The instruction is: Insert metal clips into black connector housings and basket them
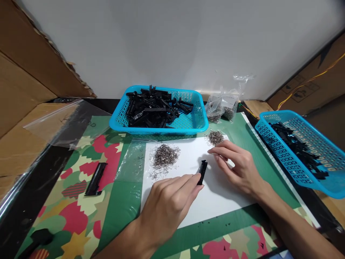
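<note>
My left hand pinches a small black plastic part above a white sheet. To its right, my right hand is closed in a pinch on a thin metal piece, perhaps tweezers; its exact shape is too small to tell. A pile of small metal pieces lies on the sheet left of the black part. Just beyond my right fingertips is a smaller metal pile.
A blue basket of black parts stands at the back, beside plastic bags of metal pieces. Another blue basket is at the right. One black part lies on the patterned cover at left. Cardboard borders the left side.
</note>
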### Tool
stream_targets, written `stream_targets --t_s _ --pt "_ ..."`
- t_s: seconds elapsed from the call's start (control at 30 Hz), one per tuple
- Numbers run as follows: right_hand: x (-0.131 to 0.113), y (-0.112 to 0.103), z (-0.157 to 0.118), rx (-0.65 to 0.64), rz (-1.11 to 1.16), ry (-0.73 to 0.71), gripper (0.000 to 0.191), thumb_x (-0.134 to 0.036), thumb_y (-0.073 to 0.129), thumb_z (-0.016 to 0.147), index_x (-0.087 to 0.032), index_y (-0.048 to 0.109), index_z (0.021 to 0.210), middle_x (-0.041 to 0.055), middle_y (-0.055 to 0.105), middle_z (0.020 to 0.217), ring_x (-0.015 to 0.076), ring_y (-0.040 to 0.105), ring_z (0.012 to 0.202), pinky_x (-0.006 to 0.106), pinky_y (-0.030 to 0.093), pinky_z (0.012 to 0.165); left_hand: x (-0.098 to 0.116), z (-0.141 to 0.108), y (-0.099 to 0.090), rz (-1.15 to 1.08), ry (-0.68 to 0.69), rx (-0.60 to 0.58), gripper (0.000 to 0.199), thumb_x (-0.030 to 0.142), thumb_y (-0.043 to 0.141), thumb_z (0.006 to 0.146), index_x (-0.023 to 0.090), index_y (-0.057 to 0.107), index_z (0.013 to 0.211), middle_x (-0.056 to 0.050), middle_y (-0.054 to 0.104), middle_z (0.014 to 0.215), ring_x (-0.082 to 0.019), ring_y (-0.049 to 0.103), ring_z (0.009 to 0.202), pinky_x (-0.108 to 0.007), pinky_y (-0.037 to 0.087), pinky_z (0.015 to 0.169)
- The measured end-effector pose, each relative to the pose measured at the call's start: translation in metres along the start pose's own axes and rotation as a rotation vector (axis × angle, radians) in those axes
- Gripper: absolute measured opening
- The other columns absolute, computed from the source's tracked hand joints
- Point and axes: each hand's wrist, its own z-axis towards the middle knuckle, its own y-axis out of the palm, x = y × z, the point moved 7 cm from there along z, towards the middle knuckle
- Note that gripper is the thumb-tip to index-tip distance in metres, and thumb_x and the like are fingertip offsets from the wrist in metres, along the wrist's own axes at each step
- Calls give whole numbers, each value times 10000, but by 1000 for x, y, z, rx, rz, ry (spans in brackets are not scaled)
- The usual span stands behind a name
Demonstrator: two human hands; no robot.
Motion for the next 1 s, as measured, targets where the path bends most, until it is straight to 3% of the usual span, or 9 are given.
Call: stream_targets --t_s 0.1,0.2,0.3,0.4,0.5,0.83,1.0 --pt "-2 -9 3 59 -60 -94 276 -124 539 1045 -210 744 1207 128 727 1142 266 673 1059 441 571 887 1 1 1 9 15 -26 204 156 598 1061 123 667 1250 -44 804 965 -217 793 757 -347 602 625" --pt "1 -17 3 149 -20 -60 238 -127 598 1036 -219 789 1144 110 766 1110 246 713 1012 406 587 846 2 0 2 39 34 -30 204 158 584 1072 119 661 1256 -44 794 950 -213 787 757 -341 589 619" --pt "12 -18 0 216 174 152 169 -172 662 1017 -215 813 955 58 804 944 198 753 841 331 602 749 4 -1 5 86 55 -40 208 155 571 1079 126 654 1267 -41 789 948 -210 780 752 -341 551 592" --pt "23 -6 -6 236 412 408 203 -255 724 988 -199 803 809 43 804 825 181 755 741 294 619 690 4 -3 8 116 67 -63 212 157 567 1083 134 649 1277 -42 791 986 -206 778 770 -342 515 580" --pt "28 9 -10 219 544 510 190 -290 770 949 -183 802 795 54 803 815 181 762 723 286 634 676 4 -4 9 123 71 -69 210 161 569 1084 137 646 1278 -39 792 994 -201 775 772 -344 496 584" --pt "15 6 -12 215 277 390 159 -289 755 961 -210 796 829 36 816 796 178 746 650 294 616 602 5 -4 8 115 74 -56 202 172 563 1089 133 654 1266 -38 801 992 -192 773 767 -332 500 605" --pt "9 4 -12 233 147 312 150 -250 758 960 -199 801 825 30 815 768 164 727 593 285 572 555 8 -2 7 180 104 -62 192 182 566 1090 128 669 1243 -34 815 1001 -179 742 680 -350 436 551"
